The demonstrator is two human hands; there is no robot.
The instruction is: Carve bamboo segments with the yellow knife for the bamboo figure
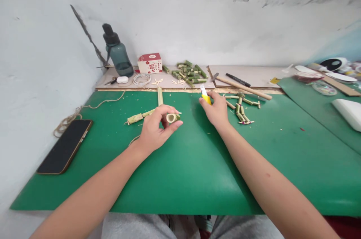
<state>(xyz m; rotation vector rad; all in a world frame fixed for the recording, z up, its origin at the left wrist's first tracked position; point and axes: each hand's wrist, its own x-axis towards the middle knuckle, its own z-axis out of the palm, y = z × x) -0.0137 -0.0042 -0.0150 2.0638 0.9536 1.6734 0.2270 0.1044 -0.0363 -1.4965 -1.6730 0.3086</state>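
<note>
Green tabletop (183, 178), mid-surface: a short bamboo tube (172, 117) is pinched by the left hand (156, 128); a yellow cutter (205, 97) is gripped by the right hand (217, 111).

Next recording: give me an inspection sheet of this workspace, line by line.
Surface: green mat, strewn with small shavings.
Job's things: short hollow bamboo piece in left hand; yellow utility knife in right hand.
Clutter: bamboo stick figure, bamboo piece pile, hammer, phone, water bottle, red-and-white box.
Grippers: both hands closed on their items.
Cables: coiled white cable; twine.
Surroundings: white wall.
</note>
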